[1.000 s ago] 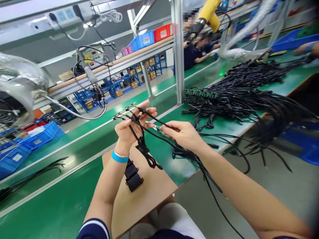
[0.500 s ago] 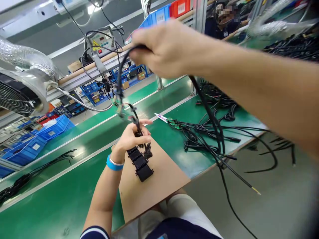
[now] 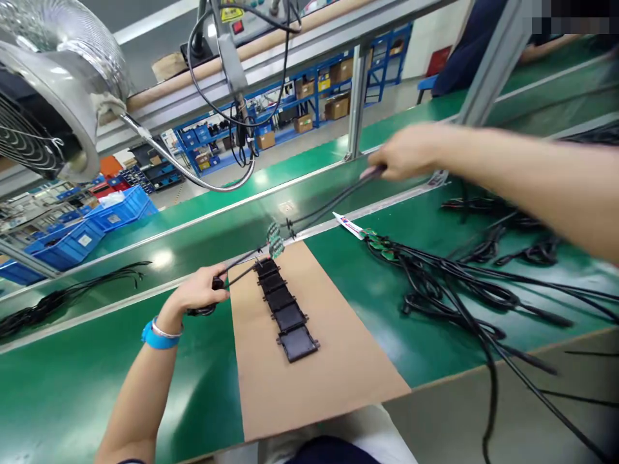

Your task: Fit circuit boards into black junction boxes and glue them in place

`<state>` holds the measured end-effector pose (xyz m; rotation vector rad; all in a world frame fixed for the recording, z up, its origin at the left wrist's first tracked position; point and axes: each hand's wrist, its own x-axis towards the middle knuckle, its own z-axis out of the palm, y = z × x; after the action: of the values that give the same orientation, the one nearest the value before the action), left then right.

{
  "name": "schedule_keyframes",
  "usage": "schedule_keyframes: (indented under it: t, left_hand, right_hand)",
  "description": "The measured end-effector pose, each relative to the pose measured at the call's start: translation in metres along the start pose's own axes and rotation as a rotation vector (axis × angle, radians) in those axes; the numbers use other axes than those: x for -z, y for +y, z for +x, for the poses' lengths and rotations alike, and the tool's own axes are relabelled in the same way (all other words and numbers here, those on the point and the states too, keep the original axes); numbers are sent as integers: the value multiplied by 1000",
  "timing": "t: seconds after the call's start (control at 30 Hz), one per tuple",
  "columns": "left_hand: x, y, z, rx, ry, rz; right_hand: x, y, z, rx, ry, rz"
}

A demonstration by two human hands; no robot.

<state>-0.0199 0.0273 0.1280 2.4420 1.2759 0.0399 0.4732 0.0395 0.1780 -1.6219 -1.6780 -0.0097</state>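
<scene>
Black cables (image 3: 333, 196) in both hands, held them stretched out to either side, probably so as to hang the small green boards (image 3: 275, 240) between, near the far end of the row of black pieces (image 3: 297, 343). Gripped the cable ends between closed fingers of the right hand (image 3: 409, 151), blurred by motion. Kept the looped slack gathered in the left hand (image 3: 200, 290), curled around it, perhaps to prevent snagging. Could not tell whether touching the row with the boards. Saw the row laid flat on the tan board (image 3: 338, 361), likely for a steady, clean surface. Found coloured print on the white tube (image 3: 348, 225) beside the cable pile (image 3: 435, 258), too small to read. Noticed a yellow warning label (image 3: 232, 11) on the control box (image 3: 256, 22) and a white label (image 3: 84, 240) on a blue bin (image 3: 72, 248); could make out no brand.
</scene>
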Motion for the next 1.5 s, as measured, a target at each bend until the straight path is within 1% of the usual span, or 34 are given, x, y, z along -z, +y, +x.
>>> schedule_keyframes:
  t: [0.03, 0.1, 0.17, 0.2, 0.23, 0.27, 0.3, 0.33, 0.4, 0.47, 0.5, 0.53, 0.57, 0.6, 0.63, 0.67, 0.7, 0.77, 0.83, 0.9, 0.93, 0.97, 1.0, 1.07, 1.1, 1.13, 1.17, 1.23, 1.3, 1.33, 1.37, 1.4, 1.47, 1.5]
  left_hand:
    - [-8, -8, 8, 18, 1, 25]
    - [-28, -23, 24, 60, 1, 63]
    - [-48, -39, 35, 113, -8, 105]
    - [-57, -46, 37, 138, -18, 124]
    - [-65, -53, 37, 160, -28, 143]
    - [-71, -58, 36, 176, -40, 160]
    - [-76, -62, 33, 185, -50, 175]
    - [-79, -64, 29, 190, -45, 202]
    - [-80, -61, 25, 183, 26, 296]
    - [-78, -47, 30, 116, 155, 382]
    - [-78, -34, 37, 46, 213, 400]
    - [-80, -17, 49, -44, 246, 392]
    - [-84, 4, 64, -149, 247, 364]
    - [-90, 27, 83, -254, 218, 338]
    - [-97, 51, 104, -329, 155, 312]
    - [-106, 74, 127, -367, 78, 294]
    - [-115, 96, 151, -364, 8, 285]
    - [-134, 127, 193, -355, -44, 273]
    - [-149, 139, 223, -308, -116, 260]
    - [-160, 136, 237, -264, -163, 247]
    - [-164, 132, 238, -252, -170, 240]
    - [-166, 128, 237, -249, -168, 231]
    - [-166, 127, 234, -250, -157, 222]
    - [-163, 134, 226, -272, -118, 195]
    - [-160, 143, 222, -294, -94, 180]
    - [-155, 158, 217, -328, -71, 174]
    - [-150, 175, 211, -393, -55, 140]
    - [-137, 218, 197, -616, -67, -74]
    - [-120, 261, 179, -891, -140, -530]
    - [-110, 281, 170, -975, -170, -726]
    - [-98, 297, 161, -1015, -174, -874]
    - [-86, 311, 152, -1026, -150, -960]
    - [-60, 331, 135, -1050, -43, -1025]
    - [-46, 337, 127, -1082, 21, -1032]
  right_hand:
    - [-27, 16, -1, 24, -145, -94]
    - [-81, 41, -7, 96, -363, -241]
    - [-127, 58, -16, 174, -505, -341]
    - [-145, 64, -21, 209, -555, -375]
    - [-158, 69, -26, 239, -591, -399]
    - [-167, 74, -31, 264, -616, -414]
    - [-171, 78, -36, 283, -630, -421]
    - [-171, 82, -42, 292, -631, -425]
    - [-157, 90, -56, 258, -596, -436]
    - [-136, 95, -75, 131, -524, -475]
    - [-126, 96, -86, 39, -484, -504]
    - [-118, 96, -98, -59, -452, -535]
    - [-112, 95, -111, -152, -432, -561]
    - [-110, 94, -122, -231, -430, -576]
    - [-109, 93, -131, -289, -445, -576]
    - [-110, 92, -138, -328, -471, -561]
    - [-111, 91, -143, -351, -501, -532]
    - [-106, 91, -147, -371, -558, -439]
    - [-86, 91, -151, -376, -596, -308]
    - [-50, 92, -160, -363, -597, -146]
    - [-29, 93, -168, -355, -556, -47]
    - [-7, 93, -177, -349, -476, 55]
    - [14, 92, -186, -350, -365, 152]
    - [48, 87, -202, -362, -117, 304]
    - [59, 82, -207, -366, -8, 356]
    - [66, 76, -210, -364, 74, 393]
    - [70, 68, -209, -353, 133, 421]
    - [71, 48, -201, -318, 222, 462]
    - [71, 22, -189, -242, 270, 460]
    - [73, 7, -184, -166, 283, 440]
    - [76, -10, -180, -55, 289, 397]
    - [82, -27, -177, 59, 295, 342]
    - [99, -61, -175, 248, 319, 217]
    - [109, -77, -175, 308, 333, 156]
